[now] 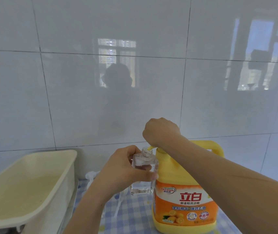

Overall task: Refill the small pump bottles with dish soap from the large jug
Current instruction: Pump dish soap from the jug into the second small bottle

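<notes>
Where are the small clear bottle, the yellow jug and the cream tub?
small clear bottle (145,152): head view, open neck.
yellow jug (185,200): head view, orange front label.
cream tub (25,188): head view, bare inner floor.
</notes>
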